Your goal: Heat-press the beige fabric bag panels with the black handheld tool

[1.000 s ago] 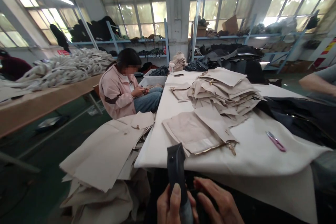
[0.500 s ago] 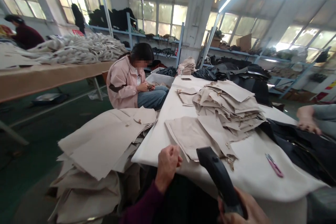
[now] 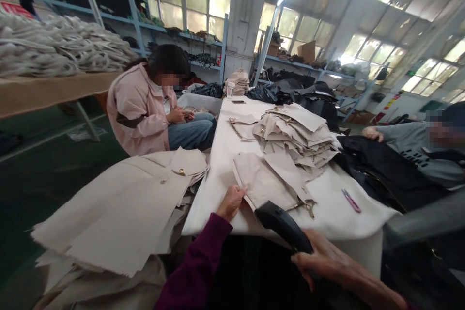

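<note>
Both hands of the person are busy at the near edge of the white-covered table (image 3: 221,174). With thumb and fingers, the left hand (image 3: 232,202) pinches the left border of a beige fabric piece (image 3: 261,179), which lies on this table close to the person. A purple sleeve (image 3: 203,256) covers the left forearm. The right hand (image 3: 316,254) is closed around the handle of a black tool (image 3: 283,225), and the tool's wide head points toward the front of the beige piece; whether it touches the cloth, I cannot tell from here.

Over the right part of the beige piece lies a beige strip (image 3: 285,169), and near its lower end there is a gold-coloured clasp (image 3: 310,209). Just behind stands an uneven stack of beige pieces (image 3: 294,138). To the right, apart from the cloth, I see pink snips (image 3: 351,201) on the white cover, and farther right some black goods (image 3: 392,164) — a co-worker in grey (image 3: 403,138) sits beside them. On the left, next to the table, large beige panels (image 3: 127,203) are piled, and beyond them a co-worker in a pink jacket (image 3: 136,106) sits with both hands together around something small.
</note>
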`<control>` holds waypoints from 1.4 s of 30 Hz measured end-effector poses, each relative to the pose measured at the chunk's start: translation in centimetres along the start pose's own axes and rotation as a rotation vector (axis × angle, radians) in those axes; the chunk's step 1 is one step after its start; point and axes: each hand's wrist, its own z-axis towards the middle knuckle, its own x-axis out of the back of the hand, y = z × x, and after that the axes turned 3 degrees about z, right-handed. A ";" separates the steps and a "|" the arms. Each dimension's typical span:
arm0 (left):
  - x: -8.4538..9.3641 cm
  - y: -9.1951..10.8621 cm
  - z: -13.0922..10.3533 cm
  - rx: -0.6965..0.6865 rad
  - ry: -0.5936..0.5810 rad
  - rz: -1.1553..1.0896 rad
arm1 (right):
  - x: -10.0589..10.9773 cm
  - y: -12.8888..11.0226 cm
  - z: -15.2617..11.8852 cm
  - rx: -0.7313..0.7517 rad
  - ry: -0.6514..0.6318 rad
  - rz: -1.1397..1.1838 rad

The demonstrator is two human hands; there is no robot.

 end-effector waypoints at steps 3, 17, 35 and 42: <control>0.3 0.3 0.0 0.026 -0.071 -0.064 | -1.3 -1.2 0.8 -0.010 0.046 -0.002; 0.5 0.1 0.0 0.028 -0.112 -0.107 | -0.3 -2.7 -0.3 0.067 0.114 0.008; 0.7 0.7 -0.1 0.113 -0.130 0.006 | -1.2 -2.6 0.2 -0.009 0.180 0.090; 0.9 -0.1 0.4 0.154 -0.050 0.090 | 1.6 1.5 -1.7 -0.040 0.288 0.213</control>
